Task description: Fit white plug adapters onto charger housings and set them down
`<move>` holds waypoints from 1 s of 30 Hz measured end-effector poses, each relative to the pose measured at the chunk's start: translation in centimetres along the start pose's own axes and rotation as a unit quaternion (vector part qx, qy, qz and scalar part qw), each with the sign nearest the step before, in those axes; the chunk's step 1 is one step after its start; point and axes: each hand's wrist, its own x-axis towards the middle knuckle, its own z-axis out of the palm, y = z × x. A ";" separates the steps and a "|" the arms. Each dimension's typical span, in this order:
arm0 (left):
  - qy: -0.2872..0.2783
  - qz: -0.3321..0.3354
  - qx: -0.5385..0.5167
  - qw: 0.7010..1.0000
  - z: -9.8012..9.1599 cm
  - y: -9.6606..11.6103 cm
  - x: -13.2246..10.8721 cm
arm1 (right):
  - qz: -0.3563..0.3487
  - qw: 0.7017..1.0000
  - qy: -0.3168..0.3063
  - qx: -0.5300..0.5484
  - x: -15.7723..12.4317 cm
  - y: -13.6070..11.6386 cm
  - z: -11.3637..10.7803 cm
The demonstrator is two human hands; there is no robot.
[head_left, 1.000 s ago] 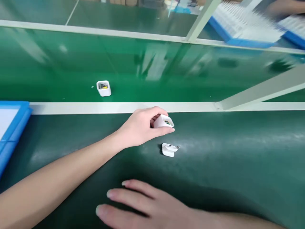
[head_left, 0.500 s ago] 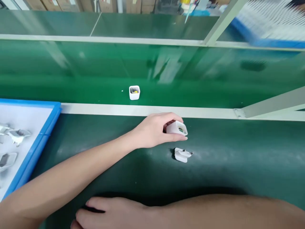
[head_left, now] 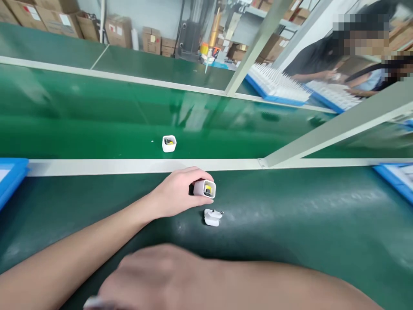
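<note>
The left hand [head_left: 176, 191] reaches out over the dark green desk [head_left: 306, 232] and closes its fingers around a small white plastic charger shell [head_left: 205, 188], its open end turned toward the camera so that a yellow part shows inside. The shell sits just on the near side of the pale grey rail [head_left: 97, 167] that runs across the desk, with the hand's thumb below it and the other fingers curled over its top.

Just nearer than the shell, apart from the fingers, a small white plug piece with two metal pins [head_left: 212, 217] lies on its side on the desk. Beyond the rail, on the bright green conveyor belt [head_left: 80, 125], a second white charger shell [head_left: 169, 143] stands alone with its opening up.

The right hand [head_left: 151, 277] lies low in the foreground, well nearer than the rail, blurred; whether it is open or holding something cannot be told.

Blue trays [head_left: 9, 178] sit at the desk's left and right edges along the rail.
</note>
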 end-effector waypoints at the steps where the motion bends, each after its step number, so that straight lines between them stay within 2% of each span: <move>1: -0.004 0.002 -0.004 1.000 0.0 0.0 0.0 | 0.038 0.998 0.043 -0.005 -1.6 0.1 -2.0; 2: -0.007 0.005 -0.011 1.000 0.1 0.0 0.0 | 0.076 0.992 0.097 0.018 -3.2 0.3 -3.8; 3: -0.008 0.005 -0.016 1.000 0.1 0.1 0.0 | 0.132 0.970 0.197 0.049 -4.8 0.7 -5.5; 4: -0.007 0.001 -0.019 1.000 0.2 0.1 0.0 | 0.180 0.935 0.295 0.081 -6.2 1.2 -6.8; 6: 0.000 -0.023 -0.014 1.000 0.3 0.2 -0.1 | 0.241 0.854 0.437 0.146 -8.7 2.6 -8.5; 8: 0.005 -0.047 -0.006 0.999 0.4 0.3 -0.2 | 0.266 0.795 0.502 0.212 -10.4 4.1 -8.9; 11: 0.002 -0.060 -0.001 0.998 0.5 0.5 -0.4 | 0.285 0.754 0.513 0.296 -11.3 5.6 -7.9; 13: 0.002 -0.065 0.006 0.998 0.5 0.6 -0.3 | 0.299 0.755 0.491 0.315 -11.4 5.9 -7.1; 15: 0.005 -0.070 0.012 0.997 0.5 0.5 -0.3 | 0.326 0.779 0.452 0.287 -11.4 5.9 -6.6; 19: 0.003 -0.080 0.014 0.997 0.4 0.3 -0.1 | 0.367 0.846 0.360 0.143 -11.5 6.0 -6.4; 23: -0.008 -0.088 0.017 0.996 0.4 0.2 0.0 | 0.332 0.893 0.303 0.006 -11.4 6.0 -6.8; 26: -0.010 -0.089 0.015 0.996 0.3 0.2 0.0 | 0.318 0.905 0.278 -0.060 -11.2 5.8 -7.0; 30: -0.010 -0.092 0.012 0.996 0.3 0.2 0.0 | 0.319 0.907 0.258 -0.092 -11.0 5.3 -7.3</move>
